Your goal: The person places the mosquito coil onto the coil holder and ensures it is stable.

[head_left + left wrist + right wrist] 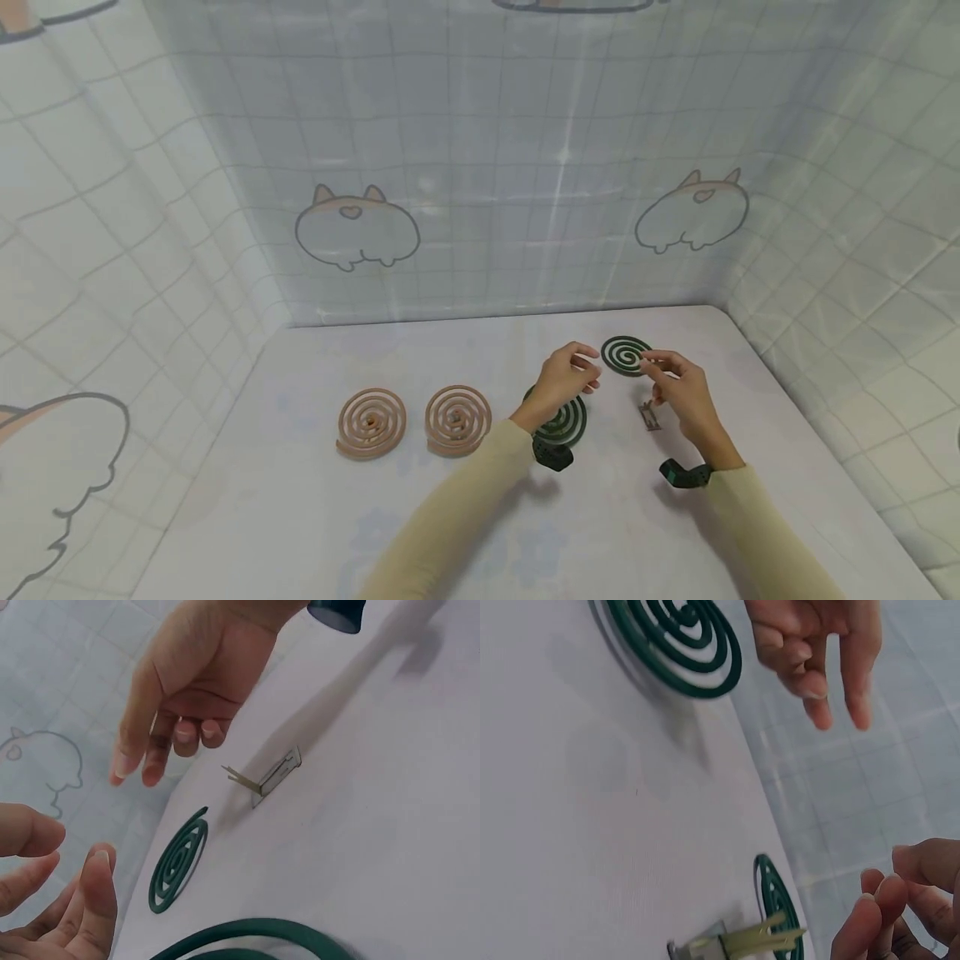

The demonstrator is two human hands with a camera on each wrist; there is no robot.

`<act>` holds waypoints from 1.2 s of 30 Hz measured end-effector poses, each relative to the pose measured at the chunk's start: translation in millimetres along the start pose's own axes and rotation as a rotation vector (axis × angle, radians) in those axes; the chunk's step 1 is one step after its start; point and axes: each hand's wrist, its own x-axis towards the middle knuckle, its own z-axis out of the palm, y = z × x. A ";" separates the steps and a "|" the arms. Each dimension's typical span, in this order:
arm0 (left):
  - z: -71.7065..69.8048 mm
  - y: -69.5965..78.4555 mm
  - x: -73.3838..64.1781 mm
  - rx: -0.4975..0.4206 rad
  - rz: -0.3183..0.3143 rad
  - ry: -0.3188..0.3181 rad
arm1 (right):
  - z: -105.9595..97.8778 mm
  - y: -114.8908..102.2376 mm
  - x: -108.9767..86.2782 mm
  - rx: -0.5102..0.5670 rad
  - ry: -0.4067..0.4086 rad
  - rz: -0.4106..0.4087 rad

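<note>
Over the right part of the table, my left hand point(562, 379) hovers with fingers loosely bent and nothing held. It partly covers a green mosquito coil point(576, 425) in the head view. Another green mosquito coil point(176, 859) lies flat farther back, between the two hands. My right hand point(684, 396) is raised beside that far coil, its thumb and fingers relaxed around no object. Below the right hand, a small metal coil stand point(279, 774) sits on the table with thin prongs bent upward. The right wrist view shows the right hand's fingertips point(891, 894) bare.
Two brown mosquito coils, one at far left point(372, 447) and one nearer the middle point(459, 446), sit on the white table point(285, 517), small pieces showing at their centres. Patterned cloth walls point(480, 192) enclose the table's back and sides.
</note>
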 end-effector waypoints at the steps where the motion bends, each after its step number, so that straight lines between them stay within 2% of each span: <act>1: 1.3 0.0 0.9 -0.005 0.000 0.001 | -1.3 1.8 1.5 -0.003 0.007 0.005; 6: 7.9 -0.7 8.1 -0.013 0.002 0.016 | -7.4 9.4 8.1 -0.005 0.035 0.031; 11: 16.0 -4.9 15.0 -0.012 -0.028 0.046 | -10.4 14.3 15.5 0.003 0.048 0.048; 16: 23.8 -5.7 19.3 0.009 -0.041 0.043 | -14.0 20.1 25.0 -0.031 0.064 0.070; 26: 38.8 -8.6 34.0 0.052 -0.076 0.039 | -19.1 34.3 42.0 -0.077 0.119 0.212; 32: 45.5 -10.7 41.3 0.142 -0.078 0.064 | -21.5 37.8 52.0 -0.122 0.111 0.266; 36: 47.1 -14.1 45.0 0.208 -0.092 0.087 | -22.4 37.4 56.6 -0.178 0.070 0.273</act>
